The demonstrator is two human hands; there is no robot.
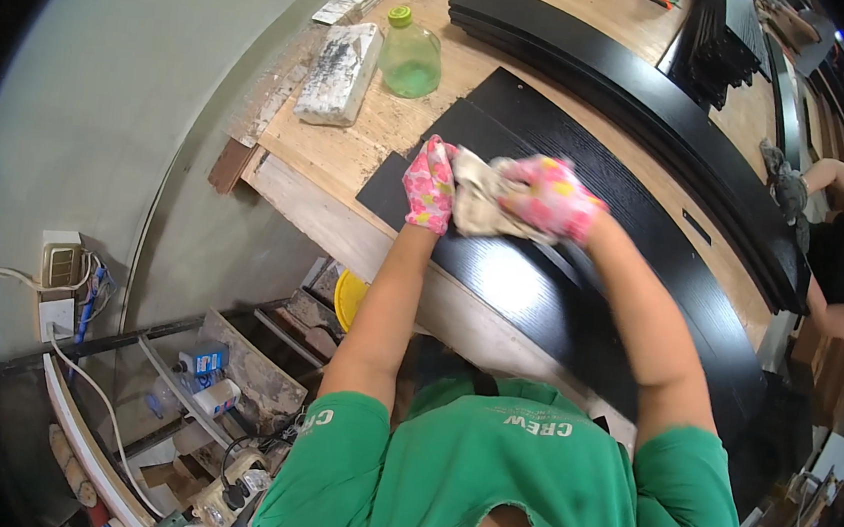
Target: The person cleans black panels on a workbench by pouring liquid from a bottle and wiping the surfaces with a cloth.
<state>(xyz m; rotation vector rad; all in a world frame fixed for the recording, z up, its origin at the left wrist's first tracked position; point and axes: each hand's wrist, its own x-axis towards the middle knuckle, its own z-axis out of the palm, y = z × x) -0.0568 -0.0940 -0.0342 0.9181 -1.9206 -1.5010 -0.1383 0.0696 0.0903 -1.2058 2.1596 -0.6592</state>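
Note:
Both my hands wear pink floral gloves over a black wood-grain panel (591, 168) on the wooden workbench. A crumpled off-white cloth (480, 200) lies bunched between them. My right hand (553, 197) is closed on the cloth's right side and pressed to the panel, slightly blurred by motion. Fingers curled, my left hand (430, 186) grips the cloth's left edge near the panel's left end; its fingertips are partly hidden. A smaller black board (380, 188) shows beside my left wrist. Light glares off the panel's glossy near part.
Beyond the panel lies a stack of curved black boards (601, 53). A green-capped bottle (411, 62) and a paint-smeared white block (340, 74) stand at the bench's far left. At right, another person's grey-gloved hand (785, 185) touches the boards. Below left, a cluttered shelf (253, 359) holds bottles and cables.

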